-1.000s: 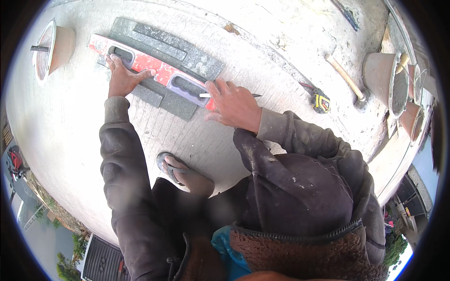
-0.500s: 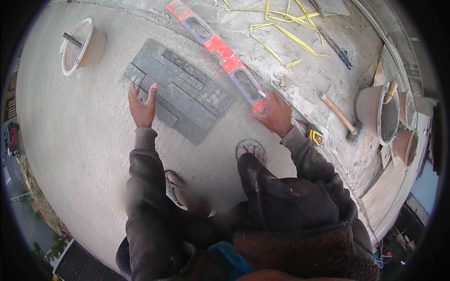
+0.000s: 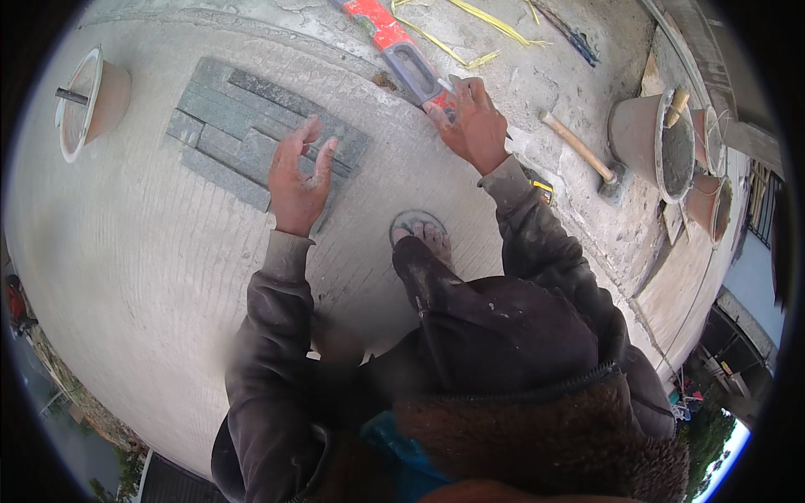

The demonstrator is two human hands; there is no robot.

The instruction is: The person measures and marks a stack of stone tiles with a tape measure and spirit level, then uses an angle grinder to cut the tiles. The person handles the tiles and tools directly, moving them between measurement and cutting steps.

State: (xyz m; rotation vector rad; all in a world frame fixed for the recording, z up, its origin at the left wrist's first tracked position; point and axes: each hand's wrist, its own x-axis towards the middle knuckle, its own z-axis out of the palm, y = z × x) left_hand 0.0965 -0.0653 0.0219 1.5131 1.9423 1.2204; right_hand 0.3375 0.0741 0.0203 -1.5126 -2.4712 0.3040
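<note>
A panel of grey stone strips [image 3: 218, 117] lies on the ribbed concrete. My left hand [image 3: 299, 180] is over its right part, fingers curved and thumb apart, with nothing between them; whether it touches the stone I cannot tell. My right hand [image 3: 471, 130] is closed round the near end of a red spirit level [image 3: 386, 27] that lies beyond the panel, with a slim white marking tool [image 3: 447, 84] also in its fingers. A yellow tape measure [image 3: 541, 186] is partly hidden behind my right sleeve.
A bucket [image 3: 94, 105] is at left; several mortar buckets [image 3: 650, 142] stand at right beside a wooden-handled mallet [image 3: 574, 142]. Yellow straps [image 3: 495, 25] and dark tools [image 3: 579, 42] lie on rough concrete beyond a step edge. My sandalled foot [image 3: 423, 235] is below the panel.
The level has been moved from on top of the panel to beyond it, in my right hand. My left hand has let go of it and moved right, over the stone.
</note>
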